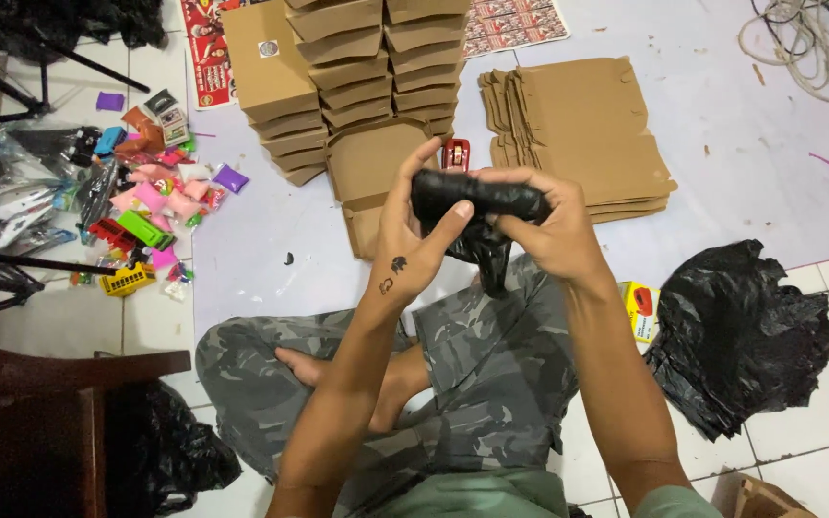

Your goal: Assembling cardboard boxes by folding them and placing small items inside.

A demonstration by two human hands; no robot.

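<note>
Both hands are raised over my crossed legs, gripping a rolled black plastic bundle (477, 200). My left hand (413, 240) clasps its left end, thumb lying across the front. My right hand (547, 228) wraps the right end from above. A loose tail of the black plastic (489, 257) hangs down between the hands. Just beyond the bundle on the floor lies a small red tape dispenser (455, 153).
Stacks of folded brown cardboard boxes (357, 67) stand ahead, flat box blanks (578, 134) to their right. A pile of small colourful toys (151, 206) lies at left. Black plastic bags (736, 336) and a small yellow box (640, 309) sit at right. Dark wooden furniture (40, 422) is near left.
</note>
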